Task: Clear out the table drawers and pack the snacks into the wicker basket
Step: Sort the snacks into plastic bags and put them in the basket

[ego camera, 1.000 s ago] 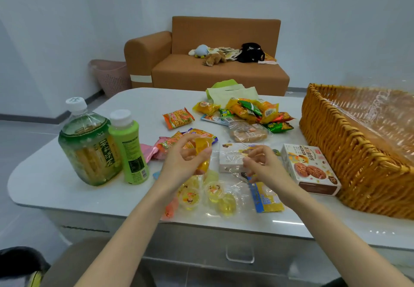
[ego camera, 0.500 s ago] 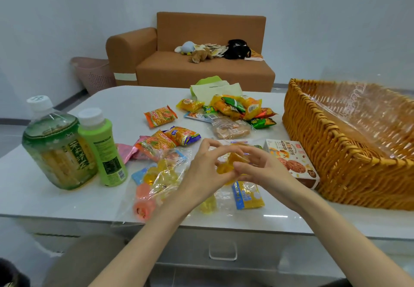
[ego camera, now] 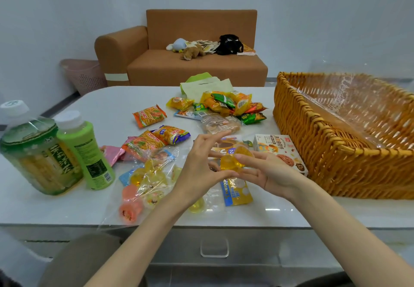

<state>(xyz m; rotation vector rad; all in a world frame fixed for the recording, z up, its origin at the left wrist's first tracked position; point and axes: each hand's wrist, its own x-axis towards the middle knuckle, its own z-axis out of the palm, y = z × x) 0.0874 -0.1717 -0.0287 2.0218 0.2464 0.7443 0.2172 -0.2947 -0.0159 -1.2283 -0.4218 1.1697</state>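
Two orange jelly cups [ego camera: 234,160] sit between my hands above the table's front. My left hand [ego camera: 201,170] touches them from the left with its fingers spread and straight. My right hand [ego camera: 266,170] cups them from below and the right, thumb curled over one cup. Under my hands lies a clear plastic bag [ego camera: 147,181] with more jelly cups. The wicker basket [ego camera: 313,143], lined with clear film, stands at the right. A cookie box [ego camera: 280,150] lies beside it. The table drawer [ego camera: 215,246] under the tabletop is closed.
Two green drink bottles [ego camera: 56,152] stand at the left. Several snack packets [ego camera: 224,107] are scattered over the middle of the white table [ego camera: 107,102], with a blue and yellow packet [ego camera: 235,192] near the front edge. A brown sofa [ego camera: 190,62] stands behind.
My left hand brought a jelly cup from the left to the middle, and my right hand rose to meet it. The view shifted right, toward the basket.
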